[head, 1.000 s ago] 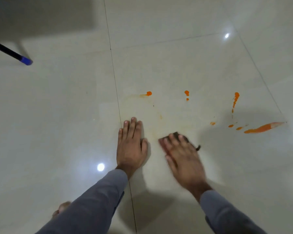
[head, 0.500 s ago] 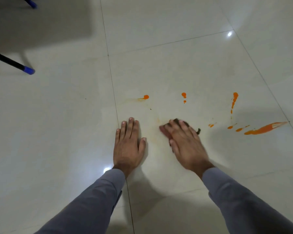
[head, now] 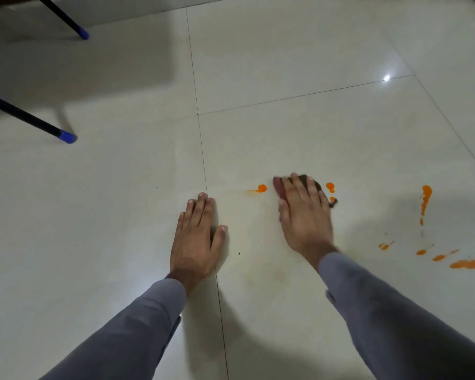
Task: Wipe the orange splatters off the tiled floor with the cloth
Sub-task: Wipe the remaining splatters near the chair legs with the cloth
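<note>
My right hand (head: 305, 215) presses flat, fingers straight, on a small dark reddish-brown cloth (head: 279, 189), which is mostly hidden beneath it. The cloth lies between two orange spots: one drop with a faint smear (head: 261, 188) to its left and a pair of drops (head: 330, 187) to its right. Further right are a vertical orange streak (head: 425, 198), small drops (head: 421, 252) and a long orange smear (head: 472, 262) at the frame's edge. My left hand (head: 196, 234) rests flat on the cream tiled floor (head: 285, 78), across a grout line.
Two black furniture legs with blue caps stand at the left, one near (head: 67, 137) and one further back (head: 84, 35). A dark shadow covers the floor under that furniture. Grout lines cross the glossy tiles.
My right hand slid the cloth forward, away from me, up to the level of the two upper orange spots. The left hand stayed planted. The view tilted up, showing a second blue-capped leg.
</note>
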